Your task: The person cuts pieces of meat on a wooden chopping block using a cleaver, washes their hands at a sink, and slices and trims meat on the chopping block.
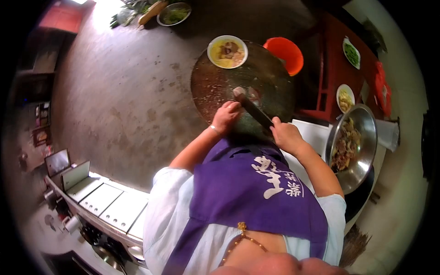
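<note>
My right hand (286,135) is wrapped round the handle of a dark-bladed kitchen knife (257,112), which slants over a large round chopping board (208,85). A small pale chunk, probably meat (238,91), lies at the far end of the blade. My left hand (226,118) is curled beside the blade on the board's near side; whatever its fingers hold, if anything, is hidden. Another pinkish piece (255,95) lies to the right of the chunk. On the board's far edge stands a white bowl (210,56) containing yellow liquid and meat-like pieces.
An orange-red basin (293,57) stands right of the board. To the right, a big metal bowl (365,151) holds brownish food, near plates of greens (351,54) and pale food (344,98). At far left on the floor sits a bowl of greens (174,15) beside vegetables.
</note>
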The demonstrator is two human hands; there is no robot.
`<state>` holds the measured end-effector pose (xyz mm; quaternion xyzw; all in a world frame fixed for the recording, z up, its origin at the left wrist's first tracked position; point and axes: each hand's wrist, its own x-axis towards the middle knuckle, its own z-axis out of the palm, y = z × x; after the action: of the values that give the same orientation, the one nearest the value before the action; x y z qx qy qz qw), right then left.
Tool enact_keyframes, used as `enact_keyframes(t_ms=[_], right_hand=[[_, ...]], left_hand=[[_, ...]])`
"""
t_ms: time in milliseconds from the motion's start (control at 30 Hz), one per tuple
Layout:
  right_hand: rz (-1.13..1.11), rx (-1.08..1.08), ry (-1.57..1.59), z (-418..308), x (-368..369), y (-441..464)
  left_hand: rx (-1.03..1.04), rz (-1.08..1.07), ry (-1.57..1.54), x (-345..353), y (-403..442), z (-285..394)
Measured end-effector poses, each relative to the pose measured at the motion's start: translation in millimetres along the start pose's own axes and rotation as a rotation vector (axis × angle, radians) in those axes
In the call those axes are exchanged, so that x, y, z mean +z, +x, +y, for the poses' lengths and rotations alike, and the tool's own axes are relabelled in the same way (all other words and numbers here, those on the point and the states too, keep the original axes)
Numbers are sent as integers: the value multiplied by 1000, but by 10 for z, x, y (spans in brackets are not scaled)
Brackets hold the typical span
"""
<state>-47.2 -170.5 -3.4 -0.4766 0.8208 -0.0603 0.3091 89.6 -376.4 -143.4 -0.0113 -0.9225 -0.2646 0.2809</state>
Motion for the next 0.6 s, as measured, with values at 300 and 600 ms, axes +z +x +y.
enact_keyframes(t_ms=[300,600], right_hand=[[60,25,24,-116,281,314],[200,-7,56,-22,214,98]], left_hand=[[-85,-52,-70,6,-18,31],[-89,29,-195,-152,10,143]])
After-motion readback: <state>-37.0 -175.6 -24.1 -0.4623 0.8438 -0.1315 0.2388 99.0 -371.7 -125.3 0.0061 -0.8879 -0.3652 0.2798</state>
